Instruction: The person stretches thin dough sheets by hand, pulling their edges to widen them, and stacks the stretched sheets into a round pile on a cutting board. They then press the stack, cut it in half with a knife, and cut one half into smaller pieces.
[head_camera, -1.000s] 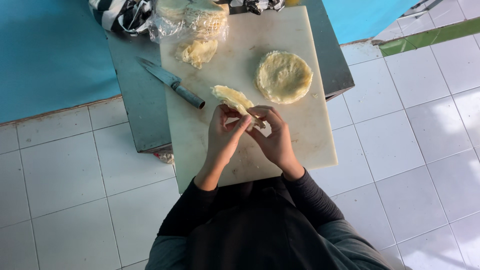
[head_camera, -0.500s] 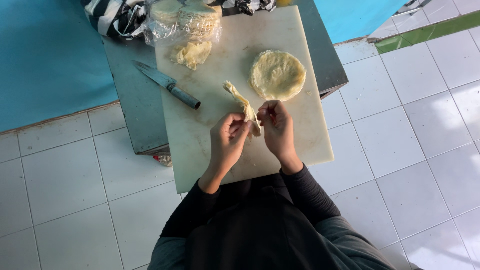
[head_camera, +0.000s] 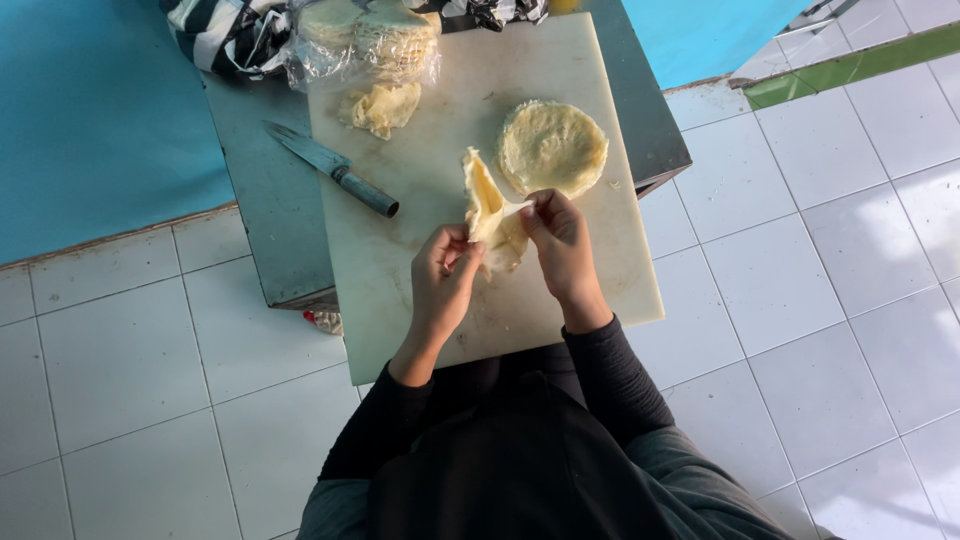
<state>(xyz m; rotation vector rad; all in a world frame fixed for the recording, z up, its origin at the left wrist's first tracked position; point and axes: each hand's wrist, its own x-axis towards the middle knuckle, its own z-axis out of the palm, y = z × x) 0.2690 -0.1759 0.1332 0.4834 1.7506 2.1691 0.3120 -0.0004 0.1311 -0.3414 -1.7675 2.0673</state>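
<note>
Here we hold a thin, pale yellow dough sheet (head_camera: 488, 212) up over the white cutting board (head_camera: 400, 290), pinched between both hands. Our left hand (head_camera: 447, 275) grasps its lower edge, and our right hand (head_camera: 560, 235) grips the right side with its fingertips. Just beyond, a round flat dough disc (head_camera: 552, 147) lies on the board. A knife (head_camera: 330, 168) rests at the board's left edge, half on the grey table (head_camera: 250, 200). Farther off sit a crumpled dough scrap (head_camera: 380, 107) and a clear bag of stacked discs (head_camera: 365, 40).
</note>
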